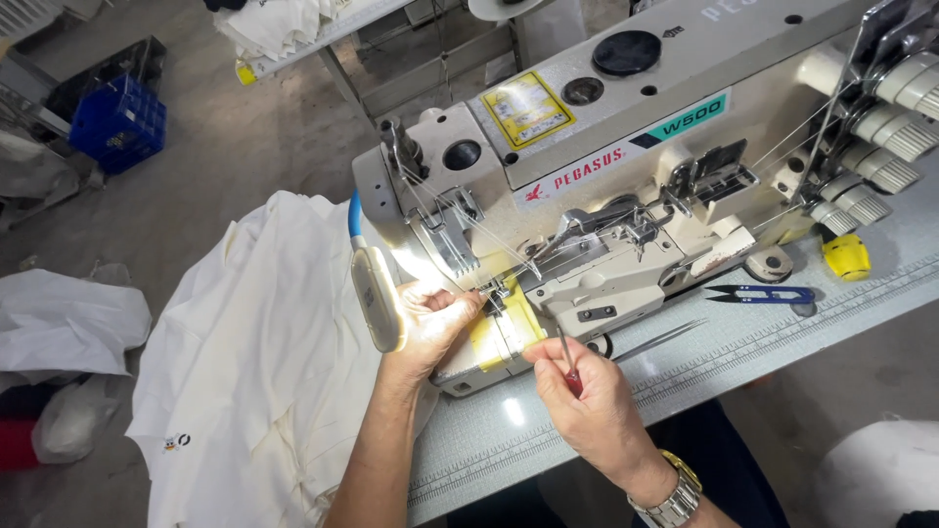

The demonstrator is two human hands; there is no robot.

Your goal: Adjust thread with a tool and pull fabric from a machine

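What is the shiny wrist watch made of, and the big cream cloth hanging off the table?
The silver and gold wrist watch looks like polished metal: its linked band glints. The cream cloth looks like soft, matte knit fabric, perhaps cotton: it drapes in loose folds. The exact fibre cannot be told.

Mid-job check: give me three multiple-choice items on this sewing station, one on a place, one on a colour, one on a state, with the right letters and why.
1. Where do the thread snips lie?
A. on the table right of the machine's bed
B. on the floor
C. on the white cloth

2. What colour is the crate on the floor?
A. red
B. blue
C. green

3. What is the right hand doing?
A. resting open
B. gripping a small screwdriver
C. holding the snips

Answers: 1 A, they lie on the grey table. 2 B, plainly blue. 3 B, the fingers close round its red handle.
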